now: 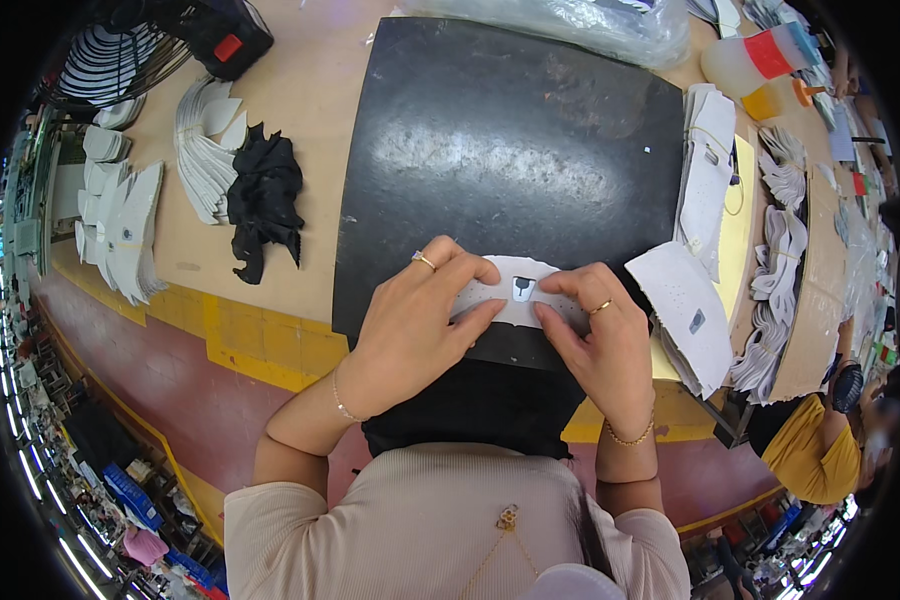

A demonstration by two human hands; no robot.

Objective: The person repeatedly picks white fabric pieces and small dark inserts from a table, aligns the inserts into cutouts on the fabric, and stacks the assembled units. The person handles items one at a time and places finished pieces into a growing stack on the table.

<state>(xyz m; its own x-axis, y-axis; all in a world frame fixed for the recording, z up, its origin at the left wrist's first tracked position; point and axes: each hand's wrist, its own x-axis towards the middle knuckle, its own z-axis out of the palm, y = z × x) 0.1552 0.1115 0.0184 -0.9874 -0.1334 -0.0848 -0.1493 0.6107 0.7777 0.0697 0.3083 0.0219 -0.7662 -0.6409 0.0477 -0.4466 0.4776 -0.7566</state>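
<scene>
A white perforated shoe-upper piece [515, 268] lies at the near edge of a black mat [510, 150]. On its middle is a small dark-and-white patch [523, 289]. My left hand [425, 305] grips the left part of the piece between thumb and fingers. From the other side, my right hand [605, 325] pinches it just beside the patch. Both hands partly cover the piece. To the right, a stack of similar white pieces [685, 300] overlaps the mat's edge, its top one bearing a grey patch.
Left on the table lie a crumpled black cloth [266, 195], fanned white pieces [202, 150] and further stacks [130, 230]. A black fan [120, 60] stands far left. At the far right are a bottle with a red band [760, 58] and bundled pieces [780, 250]. Another person [820, 450] sits at right.
</scene>
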